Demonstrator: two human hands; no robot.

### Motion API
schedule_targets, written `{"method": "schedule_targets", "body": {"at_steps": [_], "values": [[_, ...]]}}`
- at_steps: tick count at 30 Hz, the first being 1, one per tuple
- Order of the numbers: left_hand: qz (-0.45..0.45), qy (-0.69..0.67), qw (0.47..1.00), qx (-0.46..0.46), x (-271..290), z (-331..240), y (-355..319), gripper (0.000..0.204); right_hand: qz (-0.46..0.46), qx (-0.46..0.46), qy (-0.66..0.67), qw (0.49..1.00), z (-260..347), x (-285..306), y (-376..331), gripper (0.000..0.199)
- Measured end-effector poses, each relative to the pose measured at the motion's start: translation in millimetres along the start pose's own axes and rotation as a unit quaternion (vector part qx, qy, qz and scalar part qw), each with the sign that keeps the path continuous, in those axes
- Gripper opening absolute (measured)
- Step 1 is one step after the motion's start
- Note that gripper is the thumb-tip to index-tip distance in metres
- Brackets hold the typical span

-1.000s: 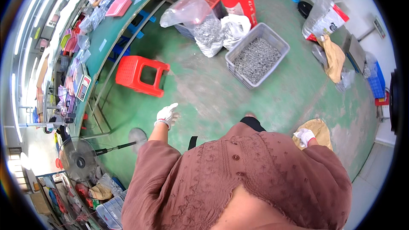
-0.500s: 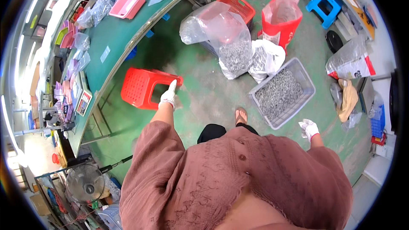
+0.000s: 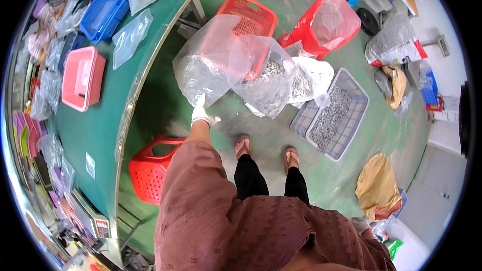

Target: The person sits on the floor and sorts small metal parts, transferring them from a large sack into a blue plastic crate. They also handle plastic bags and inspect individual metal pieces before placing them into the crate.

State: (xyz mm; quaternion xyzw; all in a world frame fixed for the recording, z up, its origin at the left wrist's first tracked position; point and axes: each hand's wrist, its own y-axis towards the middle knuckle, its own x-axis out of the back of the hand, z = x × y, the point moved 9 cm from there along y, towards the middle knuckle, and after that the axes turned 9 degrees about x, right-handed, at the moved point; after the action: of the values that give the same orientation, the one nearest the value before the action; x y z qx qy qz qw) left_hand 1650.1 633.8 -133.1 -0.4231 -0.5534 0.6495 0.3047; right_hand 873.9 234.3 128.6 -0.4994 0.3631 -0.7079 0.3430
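One clear plastic bag (image 3: 198, 73) is seen just ahead of the left gloved hand (image 3: 204, 114), its film overlapping a red basket (image 3: 251, 14), by which it may be propped. The left hand is held wide, fingers forward and thumb apart, with nothing seen in it — whether the film is touched cannot be told. The right hand (image 3: 360, 225) is mostly hidden by the sleeve (image 3: 346, 226), so its grip cannot be told. Beside the bag, metal pieces (image 3: 301, 86) are held in a second clear bag (image 3: 266, 95) and a white bag (image 3: 323, 73), grouped closely, perhaps for mutual support. More pieces are contained by a grey crate (image 3: 357, 113), whose walls presumably prevent scattering. A red stool (image 3: 147, 178) is placed beside the green table (image 3: 95, 130), probably to be kept from underfoot.
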Motion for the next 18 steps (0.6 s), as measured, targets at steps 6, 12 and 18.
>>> {"method": "schedule_targets", "body": {"at_steps": [6,12,18], "values": [[0.149,-0.014,0.965,-0.215,-39,-77,-59,0.015,0.004,0.022,0.054,0.998,79,-70,-50,0.041],[0.209,0.032,0.926,-0.313,-29,-41,-294,0.029,-0.059,-0.005,0.22,0.974,97,-104,-49,0.047],[0.37,0.458,0.605,-0.536,-121,147,-462,0.044,-0.009,0.119,0.126,0.985,112,-130,-27,0.053]]}}
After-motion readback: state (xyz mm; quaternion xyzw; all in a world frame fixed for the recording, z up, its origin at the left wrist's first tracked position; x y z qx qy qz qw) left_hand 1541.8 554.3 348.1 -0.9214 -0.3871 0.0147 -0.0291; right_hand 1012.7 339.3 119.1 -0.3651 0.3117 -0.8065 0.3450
